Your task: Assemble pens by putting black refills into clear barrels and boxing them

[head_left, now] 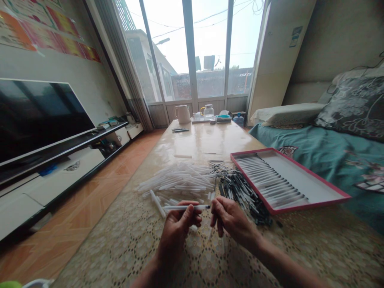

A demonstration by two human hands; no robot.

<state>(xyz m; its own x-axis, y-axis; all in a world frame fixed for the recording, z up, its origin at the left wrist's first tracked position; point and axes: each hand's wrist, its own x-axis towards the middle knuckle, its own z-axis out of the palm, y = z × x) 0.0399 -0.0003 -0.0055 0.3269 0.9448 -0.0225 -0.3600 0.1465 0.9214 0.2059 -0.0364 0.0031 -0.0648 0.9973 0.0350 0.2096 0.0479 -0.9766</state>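
Observation:
My left hand (pixel 181 222) is closed round a slim white translucent pen (pixel 199 207), held level above the table with its dark end pointing right. At that dark end, my right hand (pixel 226 216) has its thumb and fingers pinched together; the fingers hide the very tip. Just beyond my hands lies a heap of white pen barrels (pixel 177 178). Black pen parts and thin refills (pixel 240 192) are piled to its right. A pink-rimmed tray (pixel 324 176) at the right holds a row of white pens with dark ends (pixel 270 178).
A patterned cloth (pixel 207 260) covers the long table. Toward its far end stand a beige kettle (pixel 183 115), a glass pitcher (pixel 208 110) and a few dark pens (pixel 180 130). Right of the table is a sofa with a teal cover (pixel 270 136); a television (pixel 42 116) is on the left.

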